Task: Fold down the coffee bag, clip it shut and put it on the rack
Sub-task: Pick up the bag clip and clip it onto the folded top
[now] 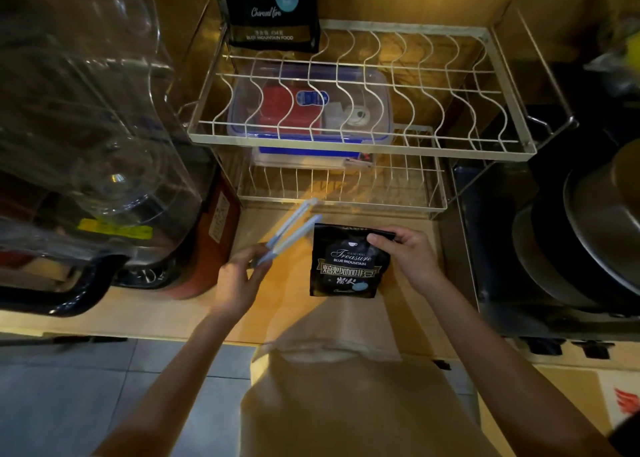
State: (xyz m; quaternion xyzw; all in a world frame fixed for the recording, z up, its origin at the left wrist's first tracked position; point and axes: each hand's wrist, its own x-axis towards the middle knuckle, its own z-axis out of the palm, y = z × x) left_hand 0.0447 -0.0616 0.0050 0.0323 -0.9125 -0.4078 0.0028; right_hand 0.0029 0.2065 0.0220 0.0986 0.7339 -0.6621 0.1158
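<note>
A black coffee bag (346, 266) with white and gold lettering stands on the wooden counter, its top folded down. My right hand (403, 252) grips the folded top at the bag's upper right corner. My left hand (239, 276) holds a long pale blue bag clip (291, 234) by its hinged end; the clip's two arms are spread apart and point up toward the bag's top left corner, just short of it. Behind stands the two-tier white wire rack (360, 144).
A second black coffee bag (273, 9) stands on the rack's upper tier at the back left. A clear plastic box (311, 110) sits under that tier. A glass-jug appliance (86, 127) crowds the left; metal pots (588, 231) stand right.
</note>
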